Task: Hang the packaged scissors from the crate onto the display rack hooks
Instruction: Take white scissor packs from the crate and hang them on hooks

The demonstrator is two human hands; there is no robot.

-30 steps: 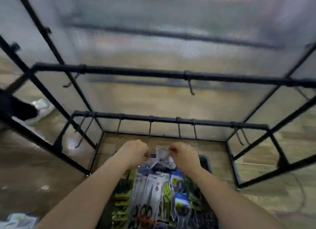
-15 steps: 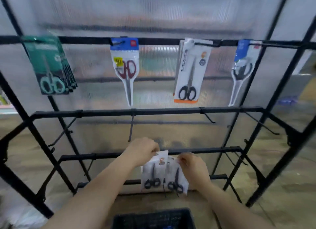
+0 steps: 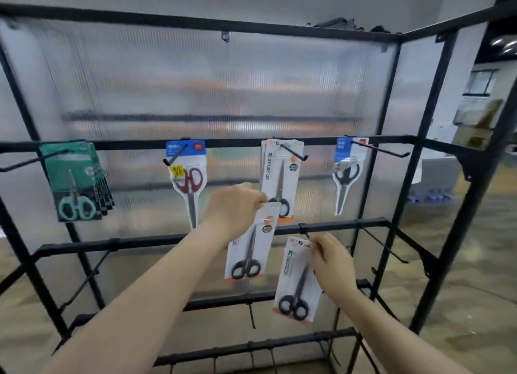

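L hand point(image 3: 235, 206) pinches white scissors pack point(image 3: 247, 252), R hand point(image 3: 333, 259) pinches 2nd pack point(image 3: 298, 285); risk: hang hole misses hook tip point(image 3: 302, 157) at 2 o'clock of L hand, pinch slips, pack drops.

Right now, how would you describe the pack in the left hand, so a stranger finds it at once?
On the black display rack, find the white SCISSORS pack hanging third from the left. Just below it, the left hand pinches a white pack of black-handled scissors. Its twin in the right hand is lower and further right.
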